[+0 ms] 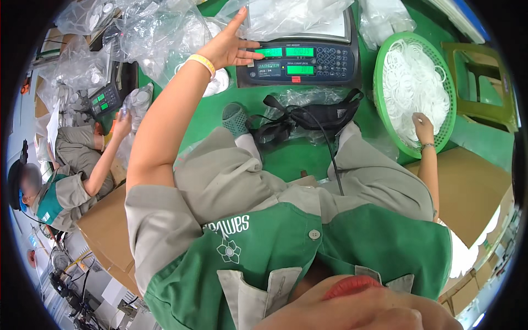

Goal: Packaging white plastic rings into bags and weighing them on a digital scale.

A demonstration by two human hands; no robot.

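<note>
My left hand (230, 47) reaches to the left side of a dark counting scale (300, 60) with green lit displays. Its fingers are spread, the thumb beside a clear plastic bag (286, 16) that lies on the scale's pan. Nothing shows in that palm. At the right, my right hand (423, 127) dips into a green plastic basket (385, 107) heaped with thin white rings (412, 82). Those fingers are curled together against the pile; whatever they pinch is hidden.
Clear bags of white parts (190, 38) lie left of the scale. A black strapped pouch (324, 118) with a cable lies before my legs. An olive plastic stool (478, 82) and cardboard (467, 187) are at the right. Another person (66, 176) sits at the left beside a second scale (107, 96).
</note>
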